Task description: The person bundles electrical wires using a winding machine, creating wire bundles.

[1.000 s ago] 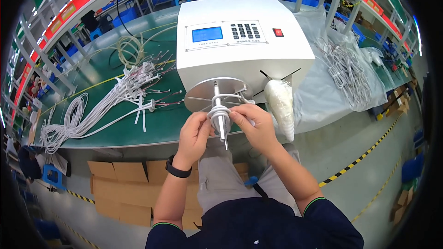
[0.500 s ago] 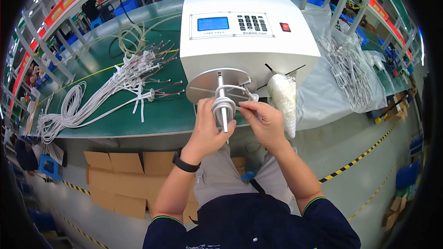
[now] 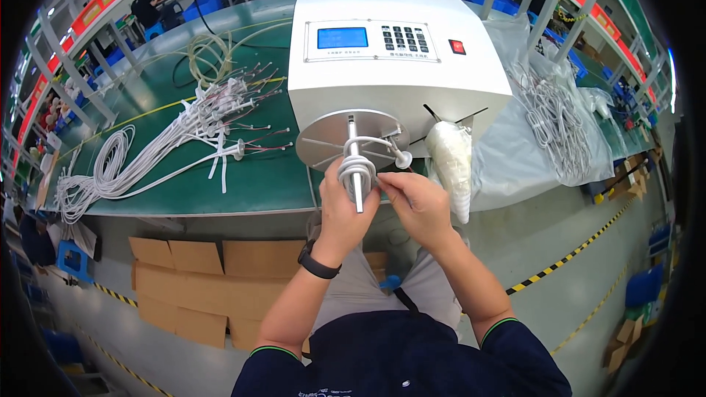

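Note:
A white cable coil [image 3: 367, 170] sits around the metal rod [image 3: 359, 195] in front of a round metal disc [image 3: 315, 141] on a white winding machine [image 3: 397, 88]. My left hand [image 3: 343, 215] is closed round the coil's left and near side. Close by on the right, my right hand [image 3: 421, 204] pinches thumb and forefinger together at the coil's edge; whatever thin thing is between them is too small to name. A stretch of the cable arches over the disc to a white round connector [image 3: 403, 159].
White cables with connectors [image 3: 154, 154] lie on the green table [image 3: 257, 195] to the left. Right of the disc hangs a bundle of whitish strips [image 3: 450, 165]. Coiled grey cables [image 3: 555, 125] rest on plastic sheeting [image 3: 500, 169]. Flattened cardboard [image 3: 191, 287] covers floor below.
My left hand has shifted slightly right and rolled further round the coil. My right fingertips have dropped a little, from the connector side toward the coil's lower right edge.

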Motion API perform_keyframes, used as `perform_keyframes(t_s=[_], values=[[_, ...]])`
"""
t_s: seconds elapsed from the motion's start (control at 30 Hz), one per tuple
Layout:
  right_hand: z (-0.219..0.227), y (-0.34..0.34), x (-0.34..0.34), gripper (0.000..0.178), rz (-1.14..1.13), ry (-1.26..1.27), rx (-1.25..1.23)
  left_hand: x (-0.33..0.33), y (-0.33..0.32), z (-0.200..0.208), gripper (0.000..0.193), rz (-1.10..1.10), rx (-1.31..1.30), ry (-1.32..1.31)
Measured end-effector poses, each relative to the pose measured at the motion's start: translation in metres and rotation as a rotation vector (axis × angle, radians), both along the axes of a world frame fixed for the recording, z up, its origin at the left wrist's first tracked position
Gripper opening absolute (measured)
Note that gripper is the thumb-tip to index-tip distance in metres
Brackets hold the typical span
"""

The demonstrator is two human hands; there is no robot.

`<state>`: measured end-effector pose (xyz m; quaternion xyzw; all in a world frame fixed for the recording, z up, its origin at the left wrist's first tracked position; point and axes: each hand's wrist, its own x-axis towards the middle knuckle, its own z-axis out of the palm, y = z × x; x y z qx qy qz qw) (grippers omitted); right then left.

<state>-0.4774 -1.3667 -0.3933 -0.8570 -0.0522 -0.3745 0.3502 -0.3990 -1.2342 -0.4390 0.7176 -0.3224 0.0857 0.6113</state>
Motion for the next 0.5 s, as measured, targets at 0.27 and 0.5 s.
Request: perform_keyframes(t_s=[0.27,0.5], values=[[0.012,0.004,-0.008,0.018,-0.018,-0.07,-0.248,-0.005,-0.005,0.009,0.061,0.148,0.111,0.022],[0.011,0.009,-0.012,0.026,-0.016,-0.075,-0.251,-0.006,-0.008,0.005,0.046,0.029,-0.057,0.107]])
